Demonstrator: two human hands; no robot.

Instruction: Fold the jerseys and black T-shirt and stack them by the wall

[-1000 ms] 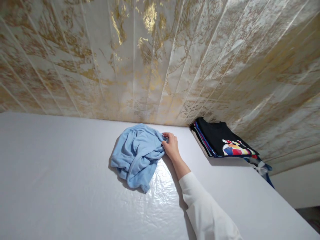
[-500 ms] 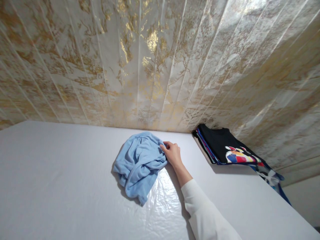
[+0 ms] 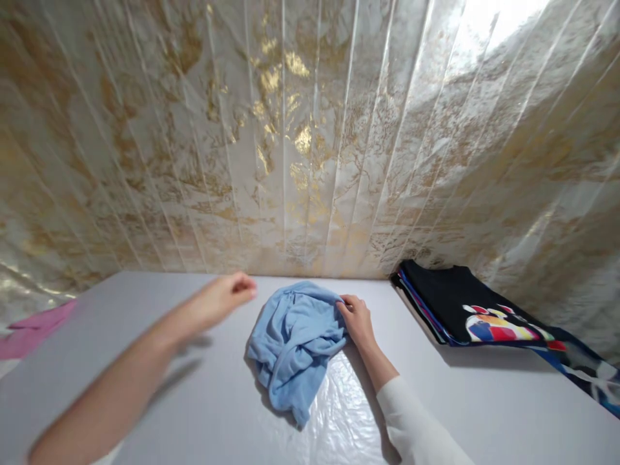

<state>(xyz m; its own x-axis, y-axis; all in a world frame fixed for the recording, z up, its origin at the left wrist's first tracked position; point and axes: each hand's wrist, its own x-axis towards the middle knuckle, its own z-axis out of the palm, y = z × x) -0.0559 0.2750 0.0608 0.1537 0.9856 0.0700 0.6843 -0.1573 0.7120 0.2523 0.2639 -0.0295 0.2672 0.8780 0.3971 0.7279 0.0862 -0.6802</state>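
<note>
A crumpled light blue garment (image 3: 295, 339) lies in a heap on the white table (image 3: 484, 400), close to the back wall. My right hand (image 3: 357, 320), in a white sleeve, pinches the garment's upper right edge. My left hand (image 3: 223, 298) hovers over the table just left of the garment, bare-armed and blurred by motion, its fingers curled loosely with nothing visible in them.
A stack of folded shirts (image 3: 465, 307), black with a coloured print on top, sits at the back right against the gold-and-white marbled wall (image 3: 310, 142). A pink cloth (image 3: 33, 326) shows at the far left edge. More dark printed fabric (image 3: 588, 374) trails off to the right.
My left arm has come into view from the lower left and reached toward the garment. My right hand has kept its hold. The view has tilted up and shifted left.
</note>
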